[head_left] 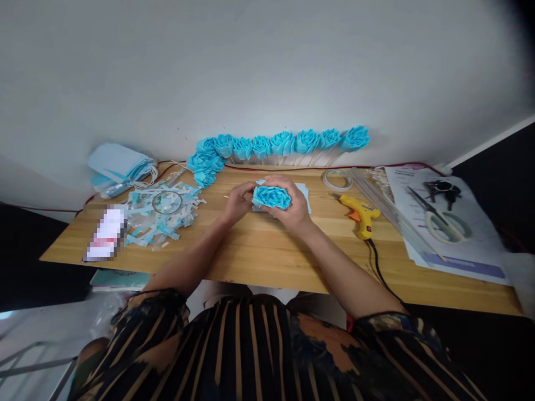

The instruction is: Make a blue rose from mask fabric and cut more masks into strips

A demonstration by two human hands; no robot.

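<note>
Over the middle of the table, a blue handmade flower (272, 196) with ruffled petals is between my two hands, its bloom turned up towards me. My right hand (296, 205) curves around the bloom's right side, fingers along its far edge and thumb along its near edge. Closed at the flower's left side is my left hand (238, 203); its fingertips touch there and are partly hidden. A small pale tip (226, 196) shows left of that hand; I cannot tell whether it is the flower's stem. Light blue sheets (304, 195) lie partly behind my right hand.
Several finished blue flowers (282, 143) lean along the wall. Left are scraps (167, 214), a tape roll (167, 203), bagged blue sheets (119, 167) and a blurred phone (105, 233). Right are a yellow glue gun (360, 214), another tape roll (336, 180), scissors (438, 220), keys (445, 189) and papers (472, 256).
</note>
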